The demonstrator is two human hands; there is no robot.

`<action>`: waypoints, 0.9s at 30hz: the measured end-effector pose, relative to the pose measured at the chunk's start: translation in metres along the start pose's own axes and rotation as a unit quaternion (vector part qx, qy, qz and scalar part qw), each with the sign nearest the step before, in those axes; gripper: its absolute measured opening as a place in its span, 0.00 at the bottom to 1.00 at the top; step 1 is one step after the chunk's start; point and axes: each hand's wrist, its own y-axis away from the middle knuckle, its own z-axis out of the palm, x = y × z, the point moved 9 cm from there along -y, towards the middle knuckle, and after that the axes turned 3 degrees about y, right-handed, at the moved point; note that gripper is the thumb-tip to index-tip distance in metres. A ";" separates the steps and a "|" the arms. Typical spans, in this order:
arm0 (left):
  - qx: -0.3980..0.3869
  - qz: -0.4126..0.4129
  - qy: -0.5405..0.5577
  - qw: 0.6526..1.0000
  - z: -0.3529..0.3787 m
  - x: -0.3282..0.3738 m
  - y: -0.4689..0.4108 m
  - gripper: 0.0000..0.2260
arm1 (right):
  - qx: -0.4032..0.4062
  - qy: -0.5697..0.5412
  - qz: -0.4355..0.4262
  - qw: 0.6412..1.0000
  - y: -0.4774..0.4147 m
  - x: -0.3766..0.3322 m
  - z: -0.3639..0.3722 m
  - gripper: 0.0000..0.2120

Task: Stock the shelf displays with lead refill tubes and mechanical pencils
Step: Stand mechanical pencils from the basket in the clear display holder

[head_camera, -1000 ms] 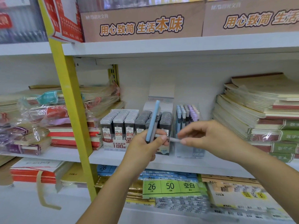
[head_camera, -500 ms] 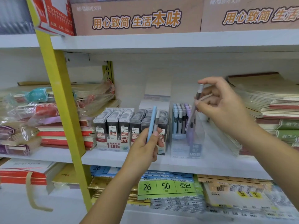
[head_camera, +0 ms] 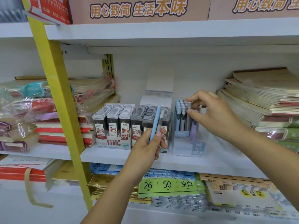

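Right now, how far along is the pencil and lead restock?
Done, apparently: the lead refill trays look full. In hand: the right hand is seating a grey pencil into the clear pencil display. Left: the left hand holds a blue pencil and a grey one to slot in.

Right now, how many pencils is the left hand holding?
2: a blue pencil and a grey pencil just right of it, both upright in the left hand. Another could be hidden behind.

Bright, even light; soft shadow beneath the upper shelf (head_camera: 161,32); edges bowed, lower right perhaps motion-blurred.
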 end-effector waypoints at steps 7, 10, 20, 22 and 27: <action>0.000 0.000 -0.008 1.000 0.000 -0.001 0.000 0.10 | 0.008 0.000 0.007 1.000 0.002 -0.004 -0.001 0.13; -0.001 -0.001 -0.010 1.000 0.000 -0.001 0.000 0.10 | 0.006 0.001 0.012 1.000 0.004 -0.004 0.002 0.13; -0.037 -0.015 0.064 0.997 0.010 0.005 0.005 0.12 | 0.005 0.142 0.045 0.989 0.001 0.003 0.007 0.08; -0.058 -0.011 0.072 0.996 0.015 0.009 0.007 0.12 | 0.056 0.127 0.024 0.990 0.006 -0.010 -0.004 0.12; -0.098 0.006 0.066 0.993 0.029 0.019 0.009 0.10 | -0.038 -0.258 0.085 0.962 0.026 -0.032 0.014 0.13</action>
